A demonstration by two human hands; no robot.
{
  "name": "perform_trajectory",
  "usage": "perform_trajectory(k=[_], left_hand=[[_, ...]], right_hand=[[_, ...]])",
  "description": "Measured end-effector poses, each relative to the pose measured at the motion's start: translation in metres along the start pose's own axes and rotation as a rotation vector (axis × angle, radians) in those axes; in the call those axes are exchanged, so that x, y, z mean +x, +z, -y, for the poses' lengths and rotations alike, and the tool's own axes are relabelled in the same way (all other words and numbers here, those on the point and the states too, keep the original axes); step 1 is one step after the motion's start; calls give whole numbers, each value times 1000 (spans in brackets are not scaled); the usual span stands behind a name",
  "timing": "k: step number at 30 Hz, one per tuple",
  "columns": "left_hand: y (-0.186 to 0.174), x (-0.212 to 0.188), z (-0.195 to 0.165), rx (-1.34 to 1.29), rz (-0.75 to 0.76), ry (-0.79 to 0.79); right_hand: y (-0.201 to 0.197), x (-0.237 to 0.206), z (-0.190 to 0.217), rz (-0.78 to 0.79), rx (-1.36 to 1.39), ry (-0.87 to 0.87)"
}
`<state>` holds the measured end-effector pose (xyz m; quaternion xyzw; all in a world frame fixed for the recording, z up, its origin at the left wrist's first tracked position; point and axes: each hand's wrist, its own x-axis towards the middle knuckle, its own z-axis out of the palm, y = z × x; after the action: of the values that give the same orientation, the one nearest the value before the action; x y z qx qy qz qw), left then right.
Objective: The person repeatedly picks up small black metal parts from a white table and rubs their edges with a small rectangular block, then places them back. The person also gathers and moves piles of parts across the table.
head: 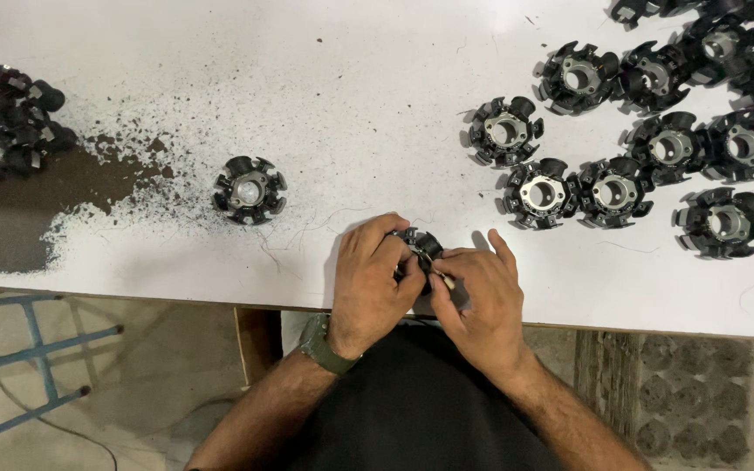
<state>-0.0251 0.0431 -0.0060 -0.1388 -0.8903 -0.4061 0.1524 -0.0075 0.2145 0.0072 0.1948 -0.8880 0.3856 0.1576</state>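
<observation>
My left hand (373,283) and my right hand (480,292) meet at the near edge of the white table (176,78). Together they grip a black round stator core (422,246) with a metal centre, held between the fingertips. My right hand also pinches a small thin tool or wire end against the core; I cannot tell which. A green watch sits on my left wrist. A single matching core (250,189) lies alone on the table to the left of my hands.
Several identical black cores (647,131) lie spread over the table's right side. A heap of dark parts (6,122) sits at the far left above a patch of black dust (37,218). A blue metal frame (32,349) stands below the table on the left.
</observation>
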Motion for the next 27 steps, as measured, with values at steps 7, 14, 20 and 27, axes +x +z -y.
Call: perform_trajectory(k=[7, 14, 20, 27], left_hand=[[3, -4, 3, 32, -21, 14], [-11, -1, -3, -1, -63, 1], [-30, 5, 0, 70, 28, 52], [-27, 19, 4, 182, 78, 163]], right_hand=[[3, 5, 5, 22, -110, -35], [-5, 9, 4, 33, -92, -63], [-2, 0, -2, -74, -10, 12], [5, 2, -9, -72, -10, 35]])
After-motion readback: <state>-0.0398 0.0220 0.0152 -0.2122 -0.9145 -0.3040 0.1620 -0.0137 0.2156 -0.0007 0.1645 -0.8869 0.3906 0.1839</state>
